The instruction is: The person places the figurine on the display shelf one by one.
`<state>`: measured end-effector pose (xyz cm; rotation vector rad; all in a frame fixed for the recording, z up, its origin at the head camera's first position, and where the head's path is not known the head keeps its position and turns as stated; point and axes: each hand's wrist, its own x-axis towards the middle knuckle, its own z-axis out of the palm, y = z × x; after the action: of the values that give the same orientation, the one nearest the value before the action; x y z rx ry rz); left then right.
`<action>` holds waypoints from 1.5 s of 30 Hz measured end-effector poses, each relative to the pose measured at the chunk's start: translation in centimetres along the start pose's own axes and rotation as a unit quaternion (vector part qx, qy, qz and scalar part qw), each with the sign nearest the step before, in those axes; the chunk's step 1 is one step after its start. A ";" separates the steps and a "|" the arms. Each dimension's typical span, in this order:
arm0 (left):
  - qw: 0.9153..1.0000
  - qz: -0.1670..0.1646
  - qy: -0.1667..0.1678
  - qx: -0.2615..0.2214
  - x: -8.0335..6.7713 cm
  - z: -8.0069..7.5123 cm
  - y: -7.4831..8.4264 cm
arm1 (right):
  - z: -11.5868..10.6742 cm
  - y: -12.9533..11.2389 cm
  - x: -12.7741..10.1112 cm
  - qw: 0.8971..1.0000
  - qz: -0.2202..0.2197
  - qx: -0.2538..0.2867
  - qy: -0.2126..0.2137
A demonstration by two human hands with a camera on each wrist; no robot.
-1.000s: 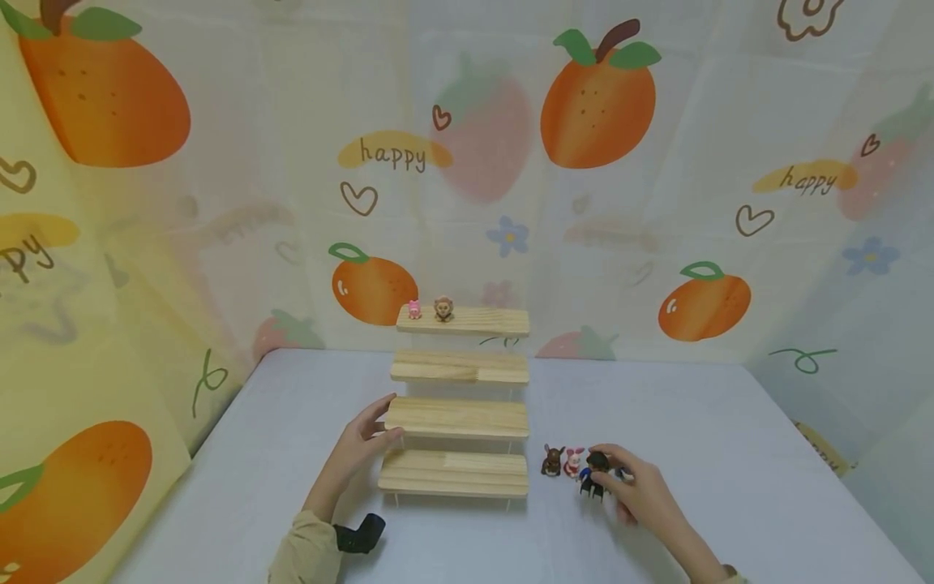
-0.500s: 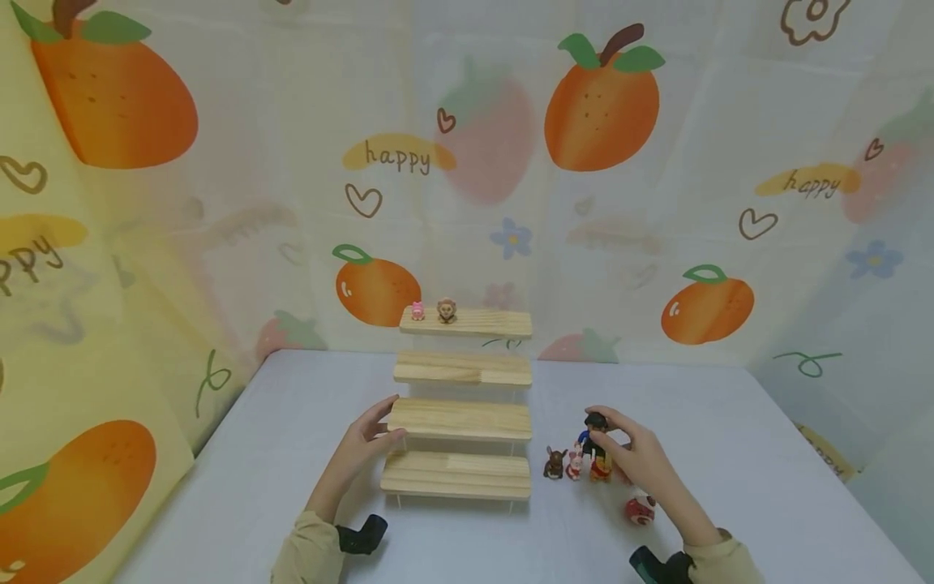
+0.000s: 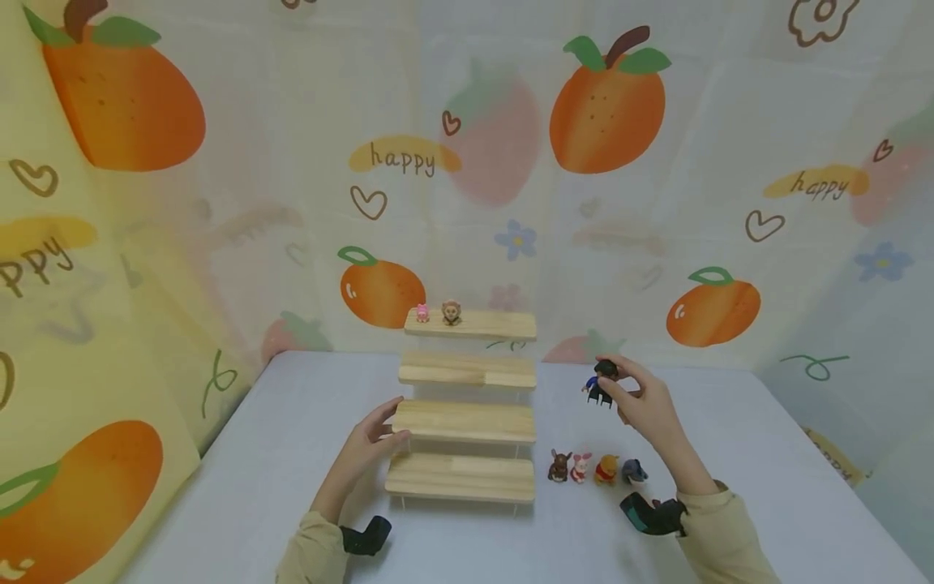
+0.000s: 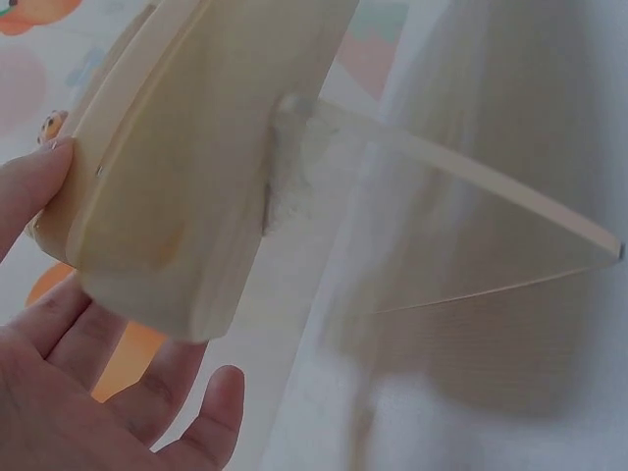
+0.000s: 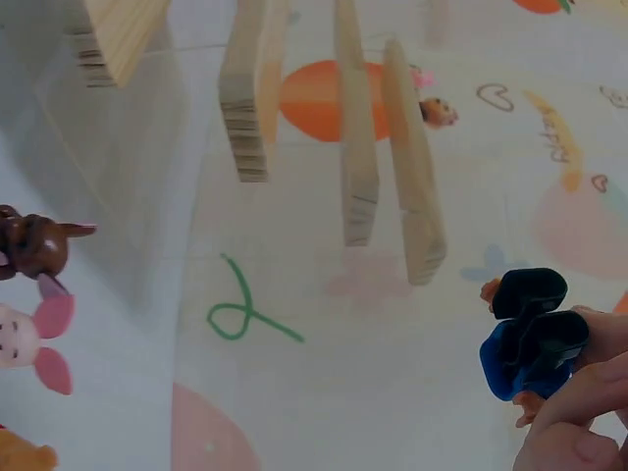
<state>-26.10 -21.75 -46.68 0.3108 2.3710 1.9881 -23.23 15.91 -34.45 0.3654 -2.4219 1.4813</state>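
My right hand [image 3: 649, 405] pinches a small toy figure [image 3: 601, 383] with black hair, a blue top and black legs, held up right of the shelf stand's upper tiers. In the right wrist view the toy figure [image 5: 535, 334] shows its dark leg ends towards the camera. My left hand [image 3: 365, 446] grips the left end of a board on the tiered wooden display shelf [image 3: 463, 422]. In the left wrist view the thumb [image 4: 39, 186] lies on one side of the board [image 4: 177, 196] and fingers are on the other.
A pink figure [image 3: 422, 312] and a brown monkey-like figure [image 3: 452, 313] sit on the top tier. Right of the shelf a row holds a brown figure [image 3: 559, 466], a piglet [image 3: 580, 468], a yellow bear in red [image 3: 606, 470] and a grey-blue figure [image 3: 635, 470].
My right hand has lifted the black-haired figure up and away from the row, towards the back. A red-and-white figure seen earlier is now hidden behind the right wrist strap. The left hand stays put.
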 end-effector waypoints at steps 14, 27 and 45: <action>1.000 0.002 0.005 -0.007 -0.2 0.5 0.0 | 1.1 0.1 4.2 0.996 -0.090 -0.021 -0.018; 1.000 -0.005 0.007 -0.015 -0.2 0.3 0.1 | 3.7 -3.3 7.0 0.994 -0.094 -0.019 -0.044; 1.000 -0.003 0.009 -0.012 0.0 0.1 -0.1 | 8.5 -1.2 11.9 0.996 -0.010 0.022 -0.081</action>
<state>-26.11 -21.67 -46.84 0.2851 2.3535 2.0247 -34.71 6.95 -32.84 0.5365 -2.5031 1.5545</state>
